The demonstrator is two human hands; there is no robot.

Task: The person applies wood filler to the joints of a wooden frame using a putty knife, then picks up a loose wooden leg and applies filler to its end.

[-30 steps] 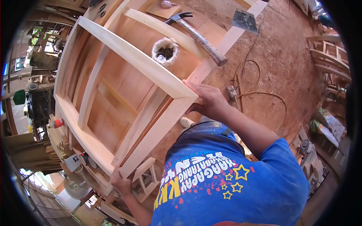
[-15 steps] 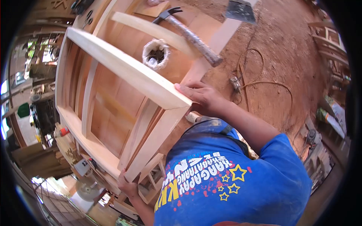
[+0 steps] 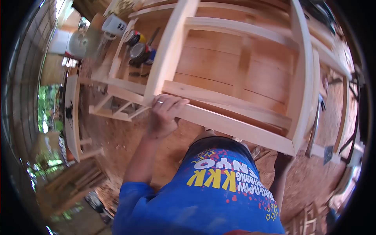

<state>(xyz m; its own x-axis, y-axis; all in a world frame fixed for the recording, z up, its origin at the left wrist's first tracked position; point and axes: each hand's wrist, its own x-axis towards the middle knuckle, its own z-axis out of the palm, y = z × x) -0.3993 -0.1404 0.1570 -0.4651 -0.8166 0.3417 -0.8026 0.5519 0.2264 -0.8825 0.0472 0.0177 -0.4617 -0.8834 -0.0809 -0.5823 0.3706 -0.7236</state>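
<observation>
My view has swung round since half a second ago: the near rail of the wooden frame (image 3: 235,126) now runs across in front of the blue shirt (image 3: 207,196), where before it slanted steeply away. The left hand (image 3: 166,115), earlier low at the frame's near left corner and seen small, now shows large there, back uppermost and a ring on one finger. I see its fingers bent over the top of that corner, closed on the wood. The right hand (image 3: 285,158) had its fingers over the top of the near right corner; I now find it under that corner, mostly hidden, so I cannot tell how far open it is or whether it grips.

Beyond the frame's left side, a white container (image 3: 113,26) and a lidded jar (image 3: 138,51) show much more plainly to me than before. A low slatted wooden piece (image 3: 111,114) sits left of the near left corner. Right of the frame I make out the hammer (image 3: 314,133), with the dark square blade (image 3: 328,155) farther right.
</observation>
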